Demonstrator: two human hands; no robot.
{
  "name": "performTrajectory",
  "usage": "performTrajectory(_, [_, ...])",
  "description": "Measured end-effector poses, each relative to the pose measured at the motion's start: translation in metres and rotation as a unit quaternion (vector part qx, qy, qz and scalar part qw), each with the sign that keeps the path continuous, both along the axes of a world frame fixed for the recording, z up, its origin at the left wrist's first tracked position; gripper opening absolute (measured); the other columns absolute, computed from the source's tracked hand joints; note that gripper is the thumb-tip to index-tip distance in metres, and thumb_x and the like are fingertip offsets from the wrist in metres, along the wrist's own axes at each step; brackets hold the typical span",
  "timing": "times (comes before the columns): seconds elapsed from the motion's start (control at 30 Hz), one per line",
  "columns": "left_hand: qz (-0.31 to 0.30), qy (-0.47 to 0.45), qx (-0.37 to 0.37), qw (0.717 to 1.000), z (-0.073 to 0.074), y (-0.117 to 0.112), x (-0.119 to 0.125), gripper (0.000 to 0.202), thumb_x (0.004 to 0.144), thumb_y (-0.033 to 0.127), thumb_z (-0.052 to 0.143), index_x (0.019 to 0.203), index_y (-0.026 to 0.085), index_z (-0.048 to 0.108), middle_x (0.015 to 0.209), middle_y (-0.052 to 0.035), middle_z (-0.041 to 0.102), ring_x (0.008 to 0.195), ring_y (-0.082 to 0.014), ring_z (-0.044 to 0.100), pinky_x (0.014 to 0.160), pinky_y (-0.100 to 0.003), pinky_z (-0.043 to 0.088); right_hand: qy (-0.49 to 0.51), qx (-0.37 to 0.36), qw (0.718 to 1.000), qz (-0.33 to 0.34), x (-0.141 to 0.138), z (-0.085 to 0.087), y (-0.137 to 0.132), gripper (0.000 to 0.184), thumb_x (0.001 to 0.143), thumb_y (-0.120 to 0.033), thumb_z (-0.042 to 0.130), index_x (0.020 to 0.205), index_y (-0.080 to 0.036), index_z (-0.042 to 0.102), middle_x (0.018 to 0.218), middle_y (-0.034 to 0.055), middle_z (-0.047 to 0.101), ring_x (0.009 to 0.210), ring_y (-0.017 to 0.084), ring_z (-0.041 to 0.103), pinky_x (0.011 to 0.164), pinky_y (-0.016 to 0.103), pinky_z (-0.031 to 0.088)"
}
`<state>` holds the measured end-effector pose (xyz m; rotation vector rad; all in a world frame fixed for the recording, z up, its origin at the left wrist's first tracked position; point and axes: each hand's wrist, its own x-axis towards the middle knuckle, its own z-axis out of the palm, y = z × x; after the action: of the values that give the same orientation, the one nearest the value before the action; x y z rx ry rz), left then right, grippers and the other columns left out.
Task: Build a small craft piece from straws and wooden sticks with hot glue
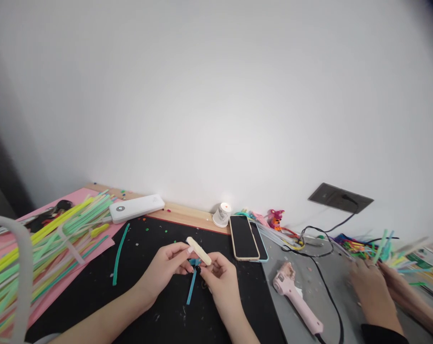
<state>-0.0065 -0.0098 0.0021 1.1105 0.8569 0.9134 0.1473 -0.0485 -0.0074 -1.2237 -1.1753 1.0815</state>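
Observation:
Over the black mat (159, 315), my left hand (168, 263) and my right hand (219, 277) meet with fingertips pinched. Between them is a short, thick cream-coloured strip (199, 251), tilted down to the right; it looks like a pipe cleaner piece. My left thumb presses against its side, and my right fingers are at its lower end. A blue pipe cleaner (191, 289) hangs down from between the fingertips. How the two pieces join is hidden by my fingers. A loose teal pipe cleaner (119, 255) lies on the mat left of my hands.
Bundled pipe cleaners (58, 248) lie on pink paper (76, 196) at left, near a white oblong device (137, 208). Behind my hands are a paper cup (222, 215) and phones (244, 239). A pink glue gun (298, 303) and its cable lie right, near another person's hands (372, 289).

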Motion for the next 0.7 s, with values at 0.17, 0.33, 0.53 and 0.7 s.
performTrajectory(0.17, [0.000, -0.002, -0.021, 1.000, -0.0022, -0.0024, 0.0034, 0.031, 0.078, 0.043, 0.061, 0.085, 0.015, 0.072, 0.075, -0.0052, 0.069, 0.058, -0.0113, 0.054, 0.056, -0.021, 0.041, -0.017, 0.011, 0.998, -0.059, 0.0018, 0.0000, -0.0007, 0.003, 0.068, -0.015, 0.061, 0.070, -0.017, 0.061, 0.052, -0.0074, 0.043, 0.046, 0.008, 0.035, 0.044, 0.020, 0.026])
performTrajectory(0.33, [0.004, 0.014, -0.020, 1.000, -0.0044, -0.0041, 0.0048, 0.033, 0.077, 0.045, 0.061, 0.086, 0.016, 0.073, 0.079, -0.0068, 0.070, 0.057, -0.0118, 0.054, 0.054, -0.022, 0.040, -0.029, 0.025, 0.995, -0.091, 0.0011, 0.0046, -0.0018, 0.006, 0.066, -0.013, 0.060, 0.069, -0.017, 0.063, 0.052, -0.0064, 0.045, 0.047, 0.009, 0.036, 0.045, 0.020, 0.028])
performTrajectory(0.53, [0.028, 0.027, 0.006, 0.999, -0.0071, -0.0037, 0.0043, 0.034, 0.078, 0.045, 0.059, 0.089, 0.015, 0.073, 0.061, -0.0026, 0.064, 0.055, -0.0134, 0.053, 0.054, -0.022, 0.039, -0.011, -0.003, 0.997, -0.082, 0.0010, 0.0004, -0.0006, 0.005, 0.069, -0.020, 0.062, 0.070, -0.016, 0.065, 0.051, -0.0057, 0.046, 0.044, 0.008, 0.035, 0.041, 0.020, 0.026])
performTrajectory(0.7, [0.049, 0.043, 0.027, 0.998, -0.0041, -0.0060, 0.0060, 0.035, 0.078, 0.045, 0.058, 0.088, 0.015, 0.073, 0.052, -0.0002, 0.060, 0.052, -0.0138, 0.052, 0.053, -0.023, 0.040, 0.047, -0.025, 0.996, -0.066, -0.0001, -0.0038, 0.0015, 0.014, 0.072, -0.029, 0.064, 0.071, -0.015, 0.067, 0.052, -0.0040, 0.050, 0.040, 0.006, 0.032, 0.038, 0.020, 0.024])
